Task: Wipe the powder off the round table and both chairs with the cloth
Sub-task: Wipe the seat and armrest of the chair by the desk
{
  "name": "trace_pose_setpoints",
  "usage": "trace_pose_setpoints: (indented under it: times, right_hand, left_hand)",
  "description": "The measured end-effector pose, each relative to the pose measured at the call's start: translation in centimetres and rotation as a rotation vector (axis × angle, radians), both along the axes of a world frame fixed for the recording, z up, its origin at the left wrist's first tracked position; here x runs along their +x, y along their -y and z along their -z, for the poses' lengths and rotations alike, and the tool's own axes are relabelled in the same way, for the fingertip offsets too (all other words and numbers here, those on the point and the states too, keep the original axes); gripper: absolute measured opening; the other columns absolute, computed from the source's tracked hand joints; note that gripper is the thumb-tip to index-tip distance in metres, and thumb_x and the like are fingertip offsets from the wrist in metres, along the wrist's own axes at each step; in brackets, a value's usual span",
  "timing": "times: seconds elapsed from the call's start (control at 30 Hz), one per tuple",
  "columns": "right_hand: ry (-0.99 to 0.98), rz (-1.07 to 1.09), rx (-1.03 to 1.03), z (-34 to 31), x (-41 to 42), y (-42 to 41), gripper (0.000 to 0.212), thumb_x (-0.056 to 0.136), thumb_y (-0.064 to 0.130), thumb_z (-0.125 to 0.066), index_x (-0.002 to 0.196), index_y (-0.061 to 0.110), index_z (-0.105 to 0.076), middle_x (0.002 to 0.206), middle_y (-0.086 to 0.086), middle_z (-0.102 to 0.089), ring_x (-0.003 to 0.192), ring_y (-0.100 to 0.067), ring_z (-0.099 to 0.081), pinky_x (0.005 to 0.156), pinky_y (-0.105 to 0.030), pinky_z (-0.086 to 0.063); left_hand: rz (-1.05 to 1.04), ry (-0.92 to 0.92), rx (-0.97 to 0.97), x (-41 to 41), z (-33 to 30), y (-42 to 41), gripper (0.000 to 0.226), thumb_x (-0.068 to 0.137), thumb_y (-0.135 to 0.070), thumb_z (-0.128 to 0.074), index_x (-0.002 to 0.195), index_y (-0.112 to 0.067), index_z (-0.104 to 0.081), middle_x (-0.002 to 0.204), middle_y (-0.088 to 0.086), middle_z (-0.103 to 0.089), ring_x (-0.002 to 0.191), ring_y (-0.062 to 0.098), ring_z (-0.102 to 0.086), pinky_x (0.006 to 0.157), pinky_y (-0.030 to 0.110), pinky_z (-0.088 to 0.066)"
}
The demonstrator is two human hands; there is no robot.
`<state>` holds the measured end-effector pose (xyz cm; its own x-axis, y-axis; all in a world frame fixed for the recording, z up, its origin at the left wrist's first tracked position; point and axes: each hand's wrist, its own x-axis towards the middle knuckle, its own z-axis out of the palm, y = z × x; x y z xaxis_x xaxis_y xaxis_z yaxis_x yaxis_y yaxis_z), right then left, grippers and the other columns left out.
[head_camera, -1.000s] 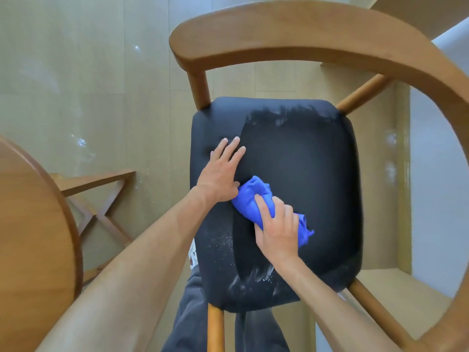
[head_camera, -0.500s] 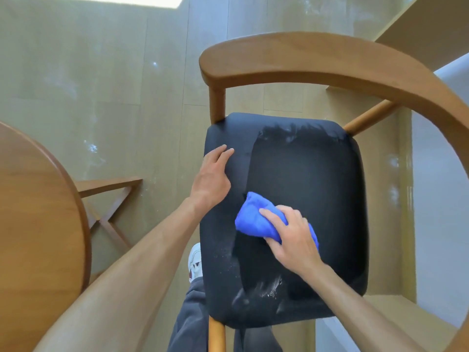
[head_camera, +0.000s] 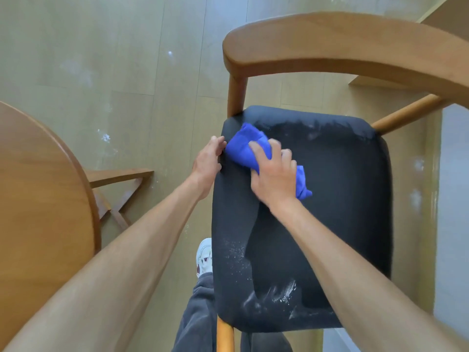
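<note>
We find the cloth [head_camera: 250,151] on the chair [head_camera: 330,199] seat's far-left corner, under the right hand [head_camera: 272,179]; the round table [head_camera: 38,194] lies left.

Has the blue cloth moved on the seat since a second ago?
Yes. The cloth, gripped by the right hand, has gone from the middle of the chair seat to its far left corner, near the backrest post.

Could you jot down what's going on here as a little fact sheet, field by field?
Activity: wiping powder off a chair seat
Right hand: grips the blue cloth at the seat's far left corner
Left hand: rests on the seat's left edge
Seat: black cushion, middle wiped
Powder left: near edge, left strip, far edge
Round table: at left, wooden
Floor: scattered white specks
</note>
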<state>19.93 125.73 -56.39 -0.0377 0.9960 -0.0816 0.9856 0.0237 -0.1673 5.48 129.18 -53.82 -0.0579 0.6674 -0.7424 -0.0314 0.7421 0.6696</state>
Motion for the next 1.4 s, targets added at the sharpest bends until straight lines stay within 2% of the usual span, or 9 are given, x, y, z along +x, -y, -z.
trace_pose_setpoints:
  times: [0.17,0.37,0.53,0.7,0.8,0.9,1.0,1.13,1.4]
  right_hand:
    - [-0.08,-0.203,0.004,-0.4,-1.5,8.2,0.06,0.058,0.011,-0.06,0.116,0.024,-0.06,0.119,-0.013,-0.058,0.071,-0.028,-0.043,0.059,-0.036,-0.031]
    - [-0.256,-0.533,-0.216,-0.9,0.3,22.1,0.054,0.061,0.01,-0.049,0.111,0.026,-0.06,0.113,-0.01,-0.06,0.072,-0.029,-0.048,0.066,-0.036,-0.043]
    - [-0.295,-0.679,-0.311,-2.0,2.1,22.4,0.045,0.064,0.014,-0.046,0.106,0.029,-0.056,0.111,-0.004,-0.054,0.074,-0.023,-0.046,0.065,-0.034,-0.045]
    - [-0.353,-0.468,-0.114,-2.6,2.6,12.9,0.06,0.057,0.013,-0.058,0.115,0.026,-0.058,0.114,-0.01,-0.057,0.078,-0.032,-0.052,0.064,-0.038,-0.044]
    - [-0.204,-0.188,0.018,-2.3,3.0,3.4,0.057,0.061,0.014,-0.061,0.117,0.023,-0.061,0.117,-0.014,-0.057,0.079,-0.035,-0.052,0.065,-0.039,-0.043]
    - [-0.088,0.017,-0.052,-1.8,2.1,-2.2,0.05,0.076,0.017,-0.061,0.126,0.022,-0.056,0.126,-0.013,-0.051,0.09,-0.037,-0.05,0.07,-0.041,-0.038]
    - [-0.073,0.079,-0.085,-1.1,0.8,-1.1,0.054,0.071,0.02,-0.063,0.124,0.023,-0.056,0.124,-0.013,-0.052,0.085,-0.035,-0.049,0.065,-0.037,-0.032]
    - [-0.098,-0.055,-0.046,-1.2,0.1,4.0,0.056,0.057,0.019,-0.067,0.113,0.024,-0.061,0.113,-0.012,-0.058,0.07,-0.03,-0.047,0.058,-0.035,-0.036]
    - [-0.24,-0.238,-0.109,-1.1,-0.5,13.6,0.054,0.052,0.019,-0.059,0.105,0.031,-0.057,0.109,-0.003,-0.057,0.069,-0.024,-0.041,0.065,-0.033,-0.037]
  left_hand:
    - [0.017,-0.032,-0.01,0.3,0.0,-0.1,0.045,0.103,-0.037,-0.027,0.138,-0.016,-0.047,0.141,-0.001,-0.048,0.132,0.011,-0.041,0.11,0.032,-0.031]
    - [0.091,-0.075,0.014,0.5,0.2,0.8,0.047,0.1,-0.044,-0.032,0.14,-0.024,-0.046,0.143,-0.011,-0.045,0.129,0.004,-0.038,0.116,0.035,-0.025]
    - [0.079,-0.075,0.015,0.5,0.0,1.2,0.057,0.093,-0.051,-0.035,0.142,-0.024,-0.044,0.147,-0.011,-0.04,0.136,0.006,-0.033,0.118,0.037,-0.021]
    - [0.027,-0.024,0.003,0.5,-0.2,1.1,0.048,0.102,-0.042,-0.029,0.141,-0.019,-0.045,0.146,-0.007,-0.042,0.133,0.006,-0.036,0.116,0.032,-0.022]
    - [0.01,-0.011,0.032,0.7,0.0,1.1,0.047,0.104,-0.037,-0.024,0.139,-0.016,-0.046,0.143,-0.006,-0.045,0.121,0.001,-0.04,0.108,0.024,-0.026]
    - [0.018,-0.014,0.032,0.7,0.4,1.4,0.049,0.099,-0.046,-0.032,0.139,-0.021,-0.047,0.141,-0.013,-0.045,0.122,-0.001,-0.039,0.114,0.03,-0.025]
    - [0.023,-0.036,0.034,0.8,0.3,1.5,0.067,0.083,-0.058,-0.04,0.14,-0.024,-0.047,0.145,-0.014,-0.043,0.131,0.001,-0.037,0.116,0.032,-0.023]
    - [0.007,-0.046,0.061,1.1,0.9,1.6,0.041,0.099,-0.04,-0.039,0.134,-0.024,-0.055,0.14,-0.015,-0.046,0.125,0.001,-0.042,0.113,0.027,-0.027]
    - [0.045,-0.075,0.096,1.7,1.8,1.7,0.043,0.099,-0.043,-0.036,0.139,-0.03,-0.046,0.135,-0.02,-0.041,0.123,-0.002,-0.035,0.108,0.024,-0.023]
